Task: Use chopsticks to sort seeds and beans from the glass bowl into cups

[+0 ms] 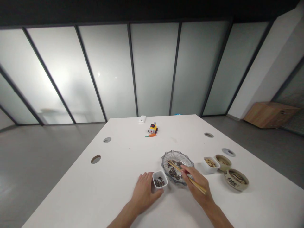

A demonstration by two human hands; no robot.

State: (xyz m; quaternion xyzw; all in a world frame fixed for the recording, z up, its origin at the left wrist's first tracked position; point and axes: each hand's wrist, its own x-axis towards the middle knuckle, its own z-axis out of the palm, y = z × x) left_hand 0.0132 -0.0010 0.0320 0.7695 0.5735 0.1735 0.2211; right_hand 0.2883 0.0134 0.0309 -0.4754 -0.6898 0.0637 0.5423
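Note:
My left hand [145,191] is wrapped around a small white square bowl [155,174] that stands on the table. Several dark brown beans [159,182] lie inside it. My right hand [198,185] grips a pair of wooden chopsticks [196,184]. Their tips reach down into a scalloped glass dish [165,155] just right of the white bowl. More dark beans [174,173] are scattered over the dish's bottom. Whether the tips pinch a bean is too small to tell.
To the right stand a white bowl [209,169] of pale nuts and two patterned ceramic bowls [222,167], [234,186]. Farther back lie a yellow toy car [153,128], an orange-handled screwdriver [151,135] and a white box-shaped device [142,119]. Round holes [96,159] pierce the white table [118,177].

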